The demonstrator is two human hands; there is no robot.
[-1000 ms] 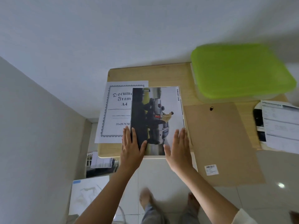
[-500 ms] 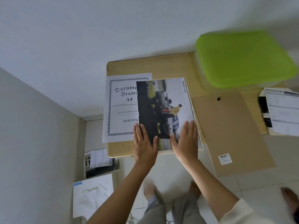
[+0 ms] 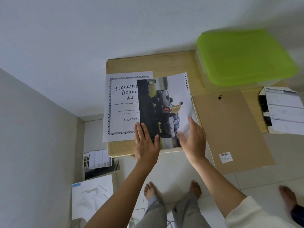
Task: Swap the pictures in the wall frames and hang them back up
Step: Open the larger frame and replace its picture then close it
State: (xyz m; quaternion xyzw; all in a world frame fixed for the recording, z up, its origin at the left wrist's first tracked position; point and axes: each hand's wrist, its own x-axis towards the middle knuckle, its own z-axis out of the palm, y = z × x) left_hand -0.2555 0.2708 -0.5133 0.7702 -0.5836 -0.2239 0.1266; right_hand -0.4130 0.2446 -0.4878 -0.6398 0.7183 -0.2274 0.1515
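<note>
A car picture (image 3: pixel 171 102) with "SMART CAR" printed on it lies on the small wooden table (image 3: pixel 164 63), partly over a white "Document Frame A4" sheet (image 3: pixel 121 104). My left hand (image 3: pixel 145 143) presses flat on the picture's near left corner. My right hand (image 3: pixel 194 139) touches its near right edge with straight fingers, and that side of the paper bulges up a little. To the right lies a brown frame backing board (image 3: pixel 233 129) with a small black hanger and a barcode sticker, overhanging the table.
A box with a green lid (image 3: pixel 246 56) stands at the table's back right. A specification sheet (image 3: pixel 284 111) lies over a dark picture at the far right. Papers and a white bag (image 3: pixel 92 196) sit on the floor at the left. Another person's foot (image 3: pixel 287 196) stands at the right.
The picture's right side has lifted and curled slightly under my right hand. Both hands stay on its near edge. The camera view has shifted.
</note>
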